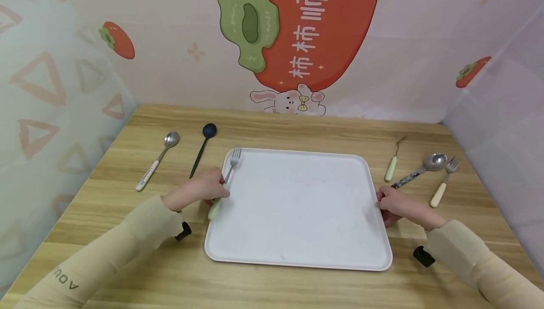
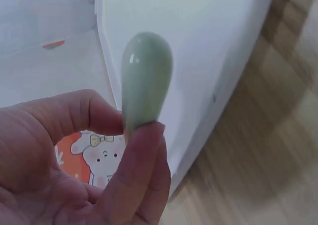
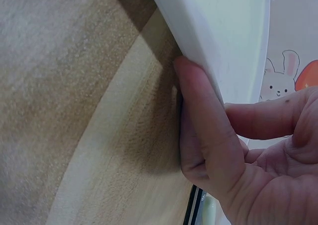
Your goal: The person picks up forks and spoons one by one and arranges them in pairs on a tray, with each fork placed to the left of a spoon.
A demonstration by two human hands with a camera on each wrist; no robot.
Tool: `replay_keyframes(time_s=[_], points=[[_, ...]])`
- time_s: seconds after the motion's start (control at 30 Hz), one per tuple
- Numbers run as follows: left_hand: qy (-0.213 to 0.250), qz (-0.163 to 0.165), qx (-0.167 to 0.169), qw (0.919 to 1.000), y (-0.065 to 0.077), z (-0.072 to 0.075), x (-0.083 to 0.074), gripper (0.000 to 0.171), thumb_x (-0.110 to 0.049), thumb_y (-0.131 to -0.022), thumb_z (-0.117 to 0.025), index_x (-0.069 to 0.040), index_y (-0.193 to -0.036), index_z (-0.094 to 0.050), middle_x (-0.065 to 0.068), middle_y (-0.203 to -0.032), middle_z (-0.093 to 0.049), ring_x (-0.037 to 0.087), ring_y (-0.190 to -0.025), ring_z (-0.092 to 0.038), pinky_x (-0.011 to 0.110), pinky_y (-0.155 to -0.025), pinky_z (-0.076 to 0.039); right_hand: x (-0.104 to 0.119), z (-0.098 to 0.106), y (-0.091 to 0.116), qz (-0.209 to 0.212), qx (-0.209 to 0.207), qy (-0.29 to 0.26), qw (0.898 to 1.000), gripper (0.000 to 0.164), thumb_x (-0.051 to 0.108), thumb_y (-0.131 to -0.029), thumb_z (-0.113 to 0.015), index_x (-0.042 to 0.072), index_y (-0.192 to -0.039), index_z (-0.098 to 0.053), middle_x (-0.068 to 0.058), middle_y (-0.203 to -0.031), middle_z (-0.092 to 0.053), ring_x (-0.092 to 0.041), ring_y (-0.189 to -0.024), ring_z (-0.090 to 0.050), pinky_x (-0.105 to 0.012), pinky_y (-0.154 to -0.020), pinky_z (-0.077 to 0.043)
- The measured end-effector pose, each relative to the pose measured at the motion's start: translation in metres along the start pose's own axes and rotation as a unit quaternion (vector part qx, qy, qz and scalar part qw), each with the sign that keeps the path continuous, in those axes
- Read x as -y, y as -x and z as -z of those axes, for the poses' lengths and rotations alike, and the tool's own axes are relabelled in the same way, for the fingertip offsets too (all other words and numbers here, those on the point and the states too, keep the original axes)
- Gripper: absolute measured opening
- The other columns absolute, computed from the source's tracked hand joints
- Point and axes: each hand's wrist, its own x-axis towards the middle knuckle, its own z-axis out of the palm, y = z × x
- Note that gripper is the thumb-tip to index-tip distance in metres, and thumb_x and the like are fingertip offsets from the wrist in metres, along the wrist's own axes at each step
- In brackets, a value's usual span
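A white rectangular tray (image 1: 297, 205) lies in the middle of the wooden table. At its left edge my left hand (image 1: 204, 186) pinches a fork (image 1: 234, 157) by its pale green handle (image 2: 146, 78), tines pointing away over the tray's far left corner. My right hand (image 1: 397, 203) grips the tray's right rim, thumb on the inner side and fingers against the outside, as the right wrist view shows (image 3: 213, 130).
Left of the tray lie a spoon with a white handle (image 1: 148, 175) and a black spoon (image 1: 209, 131). To the right are a thin pick-like tool with a green handle (image 1: 391, 168), a large metal spoon (image 1: 435, 161) and a cream-handled fork (image 1: 438, 194). Printed walls (image 1: 182, 63) enclose the table.
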Motion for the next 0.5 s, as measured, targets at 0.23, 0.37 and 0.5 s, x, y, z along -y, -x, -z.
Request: replay_keyframes(time_s=[0.23, 0.37, 0.5], points=[[0.023, 0.002, 0.018, 0.9996, 0.003, -0.016, -0.005, 0.032, -0.009, -0.077, -0.063, 0.008, -0.100, -0.050, 0.012, -0.076, -0.053, 0.017, -0.053, -0.056, 0.026, -0.046, -0.052, -0.002, -0.001, -0.001, 0.001, -0.006, 0.001, 1.000, 0.005, -0.001, -0.088, -0.042, -0.005, -0.088, -0.039, -0.014, -0.074, -0.053, -0.017, -0.059, -0.058, -0.030, -0.051, -0.054], [0.026, -0.004, 0.014, 0.9995, 0.004, -0.022, -0.008, 0.032, -0.009, -0.076, -0.064, 0.008, -0.099, -0.050, 0.011, -0.074, -0.052, 0.016, -0.051, -0.056, 0.025, -0.045, -0.052, -0.002, -0.001, -0.001, 0.006, -0.005, -0.003, 1.000, 0.005, -0.002, -0.088, -0.042, -0.006, -0.088, -0.039, -0.014, -0.073, -0.052, -0.017, -0.058, -0.057, -0.030, -0.051, -0.054], [0.026, -0.006, 0.008, 0.9996, 0.006, -0.026, -0.010, 0.029, -0.007, -0.076, -0.064, 0.007, -0.096, -0.050, 0.011, -0.070, -0.052, 0.015, -0.047, -0.056, 0.024, -0.044, -0.050, -0.002, 0.000, -0.001, 0.008, -0.003, -0.005, 1.000, 0.007, -0.002, -0.089, -0.042, -0.008, -0.089, -0.038, -0.014, -0.073, -0.051, -0.017, -0.059, -0.057, -0.031, -0.051, -0.054]])
